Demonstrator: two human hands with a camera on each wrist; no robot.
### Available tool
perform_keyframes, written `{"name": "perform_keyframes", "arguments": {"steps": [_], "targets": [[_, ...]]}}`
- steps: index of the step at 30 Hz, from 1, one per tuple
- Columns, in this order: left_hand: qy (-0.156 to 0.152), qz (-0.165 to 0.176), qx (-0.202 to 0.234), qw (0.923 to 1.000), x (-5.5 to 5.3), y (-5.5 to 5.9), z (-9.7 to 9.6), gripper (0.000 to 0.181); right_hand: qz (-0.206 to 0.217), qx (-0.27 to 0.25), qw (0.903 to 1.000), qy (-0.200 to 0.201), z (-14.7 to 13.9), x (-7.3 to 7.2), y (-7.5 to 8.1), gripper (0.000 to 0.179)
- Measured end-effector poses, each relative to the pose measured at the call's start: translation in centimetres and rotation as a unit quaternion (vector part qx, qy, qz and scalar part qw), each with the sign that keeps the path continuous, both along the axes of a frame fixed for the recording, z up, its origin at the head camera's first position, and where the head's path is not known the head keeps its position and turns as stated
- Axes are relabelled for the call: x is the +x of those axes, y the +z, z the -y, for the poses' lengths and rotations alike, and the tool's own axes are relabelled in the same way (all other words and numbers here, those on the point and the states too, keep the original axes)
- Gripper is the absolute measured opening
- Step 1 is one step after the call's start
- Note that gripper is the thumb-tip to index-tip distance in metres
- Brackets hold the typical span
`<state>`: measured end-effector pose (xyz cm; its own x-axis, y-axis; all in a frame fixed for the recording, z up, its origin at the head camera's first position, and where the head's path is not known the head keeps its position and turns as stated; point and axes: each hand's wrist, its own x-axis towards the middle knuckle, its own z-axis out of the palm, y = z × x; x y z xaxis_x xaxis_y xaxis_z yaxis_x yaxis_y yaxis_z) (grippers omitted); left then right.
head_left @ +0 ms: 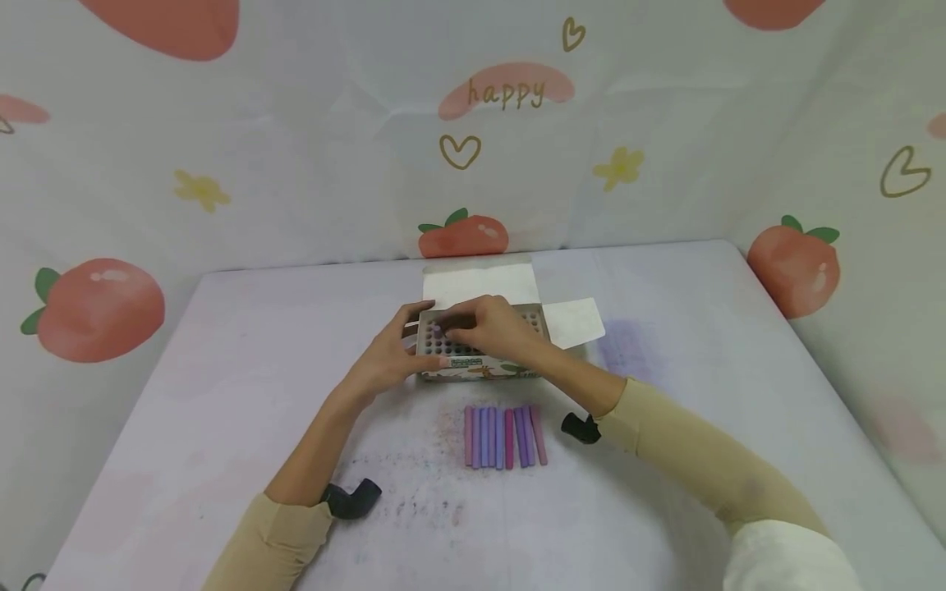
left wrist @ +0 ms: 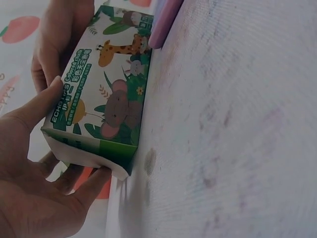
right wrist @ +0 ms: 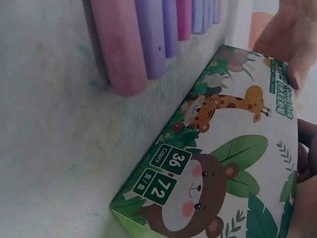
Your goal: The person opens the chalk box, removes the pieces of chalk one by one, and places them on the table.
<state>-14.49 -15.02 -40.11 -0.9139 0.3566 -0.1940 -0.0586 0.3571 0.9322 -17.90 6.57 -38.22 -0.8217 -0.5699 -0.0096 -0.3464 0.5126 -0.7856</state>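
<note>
A white and green box of colored chalk [head_left: 473, 369] with cartoon animals stands on the table, its lid raised and a holed insert [head_left: 432, 343] showing inside. My left hand [head_left: 388, 353] grips the box's left end, thumb on the front upper edge and the other fingers around the side. Over the box top, my right hand [head_left: 495, 328] reaches down to the left part of the insert. Between its thumb and index finger a purple chalk stick [head_left: 438, 330] shows, mostly hidden by the fingers. In the right wrist view those fingertips are hidden behind the box front [right wrist: 223, 129].
In front of the box lies a row of several pink, purple and blue chalk sticks [head_left: 484, 437]. The open lid [head_left: 480, 283] leans at the back, and a side flap [head_left: 574, 322] sticks out right. Purple dust marks [head_left: 628, 349] the white tablecloth. A printed cloth hangs behind.
</note>
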Motion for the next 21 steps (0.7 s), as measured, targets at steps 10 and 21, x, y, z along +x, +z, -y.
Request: {"name": "perform_keyframes", "arguments": {"steps": [10, 21], "targets": [[-0.010, -0.004, 0.016, 0.9998, -0.2, -0.3, -0.2, 0.091, -0.051, 0.041, 0.9978, 0.006, 0.7, -0.4, -0.5, 0.027], [-0.002, -0.004, 0.005, 1.0000, -0.1, 0.0, -0.1, 0.091, -0.085, 0.059, 0.9947, -0.004, 1.3, -0.4, -0.6, 0.025]]}}
